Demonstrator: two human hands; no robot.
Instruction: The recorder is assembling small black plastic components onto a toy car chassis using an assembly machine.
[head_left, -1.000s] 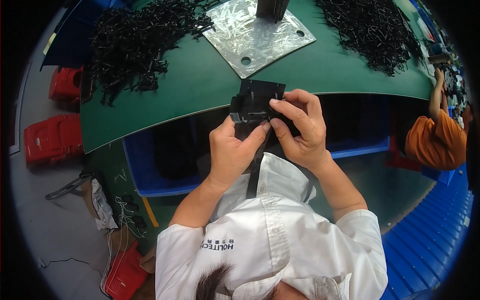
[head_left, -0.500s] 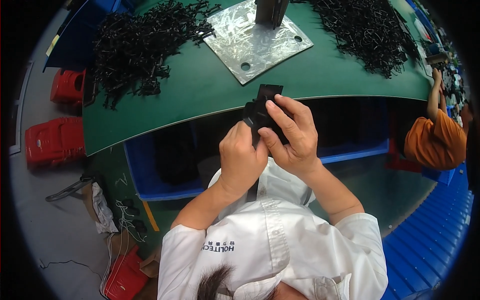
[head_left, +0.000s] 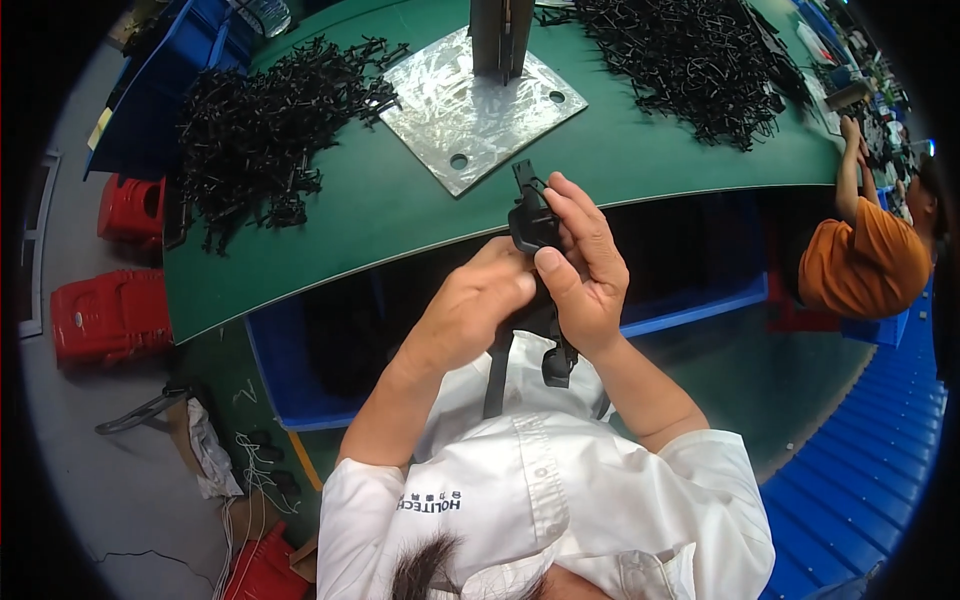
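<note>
Both hands, left hand (head_left: 470, 310) and right hand (head_left: 585, 265), pinch a black plastic part (head_left: 532, 215) above the green table (head_left: 400, 215); black piles (head_left: 260, 135) and a metal plate (head_left: 470, 110) lie beyond.

black part (head_left: 532, 215) – matt plastic | base plate (head_left: 470, 115) – scuffed shiny metal | tabletop (head_left: 400, 215) – smooth green mat

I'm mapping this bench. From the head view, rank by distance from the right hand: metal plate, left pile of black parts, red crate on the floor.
From the right hand:
1. Metal plate, just beyond it.
2. Left pile of black parts, far left on the table.
3. Red crate, on the floor, leftmost.
</note>
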